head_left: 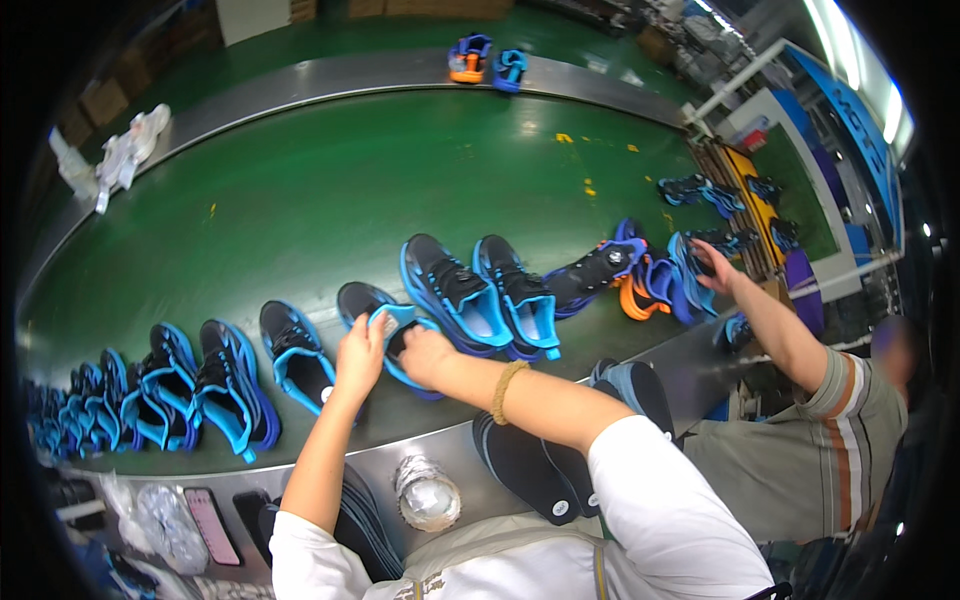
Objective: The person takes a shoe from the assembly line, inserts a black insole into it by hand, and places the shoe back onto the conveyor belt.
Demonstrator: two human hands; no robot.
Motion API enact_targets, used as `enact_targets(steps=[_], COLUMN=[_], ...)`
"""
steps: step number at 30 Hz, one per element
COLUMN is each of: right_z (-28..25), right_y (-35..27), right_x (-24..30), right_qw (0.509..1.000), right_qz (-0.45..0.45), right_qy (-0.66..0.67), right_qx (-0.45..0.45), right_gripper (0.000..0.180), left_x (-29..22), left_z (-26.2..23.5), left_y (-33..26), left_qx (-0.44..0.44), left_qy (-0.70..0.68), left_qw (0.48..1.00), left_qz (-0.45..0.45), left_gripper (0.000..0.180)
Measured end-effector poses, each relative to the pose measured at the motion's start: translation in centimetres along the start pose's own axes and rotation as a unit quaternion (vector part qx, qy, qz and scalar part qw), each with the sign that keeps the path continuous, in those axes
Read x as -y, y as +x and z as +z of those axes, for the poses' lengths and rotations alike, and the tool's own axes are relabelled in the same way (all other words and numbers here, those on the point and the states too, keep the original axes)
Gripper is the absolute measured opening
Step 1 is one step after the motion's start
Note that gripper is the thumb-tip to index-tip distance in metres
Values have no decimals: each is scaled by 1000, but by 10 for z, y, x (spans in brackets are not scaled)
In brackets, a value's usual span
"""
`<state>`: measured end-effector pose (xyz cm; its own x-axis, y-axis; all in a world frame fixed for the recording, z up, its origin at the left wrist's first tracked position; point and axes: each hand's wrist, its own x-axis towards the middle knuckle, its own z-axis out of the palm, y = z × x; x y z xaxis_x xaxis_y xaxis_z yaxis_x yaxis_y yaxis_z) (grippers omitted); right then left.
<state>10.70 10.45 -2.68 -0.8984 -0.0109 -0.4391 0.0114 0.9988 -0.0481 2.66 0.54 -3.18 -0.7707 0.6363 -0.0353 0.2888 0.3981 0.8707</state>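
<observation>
Head view, taken from the left: a row of black-and-blue sports shoes (150, 395) stands side by side along the near edge of the wide green conveyor belt (330, 190), toes pointing away. A white crumpled bundle (128, 148) lies on the belt's far left rim. Below the belt's steel lip, on the near shelf, sit a pink flat phone-like slab (211, 526) and a shiny roll of clear tape (428, 494).

Next along, the left hand (360, 355) pinches the light-blue edge of a black-and-blue sports shoe with a bright blue lining (385, 325), fingers curled closed on its collar. That shoe rests on the belt near the front edge, between the row on the left and a pair of matching shoes (490, 295) just to its right. The right hand (425, 355) is pushed into the shoe's opening; its fingers are hidden inside, so I cannot tell whether they are clenched or spread. A braided tan wristband (507, 392) circles that forearm. A stack of dark flat insoles (530, 470) hangs over the steel lip beneath it.

Farther right lie a black shoe with orange trim (615, 275) and more blue ones, where another person's hand (715, 270) touches a shoe. At the belt's far side stands one orange-and-blue pair (488, 60).
</observation>
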Motion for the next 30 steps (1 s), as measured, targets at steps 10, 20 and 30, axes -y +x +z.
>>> enact_targets(steps=[10, 20, 30], right_z=[-16, -49, 26], right_y=[17, -20, -110], right_x=[12, -12, -6], right_qw=[951, 932, 931], right_qz=[-102, -153, -26], right_qy=[-213, 22, 177], right_qx=[197, 329, -318], right_gripper=[26, 57, 26], left_x=[13, 5, -4], left_z=[-11, -5, -5], left_y=[9, 6, -8], left_qx=[64, -90, -19], left_qy=[-16, 237, 383], left_qw=[995, 935, 879], left_qz=[-74, 247, 282], left_gripper=[44, 25, 19])
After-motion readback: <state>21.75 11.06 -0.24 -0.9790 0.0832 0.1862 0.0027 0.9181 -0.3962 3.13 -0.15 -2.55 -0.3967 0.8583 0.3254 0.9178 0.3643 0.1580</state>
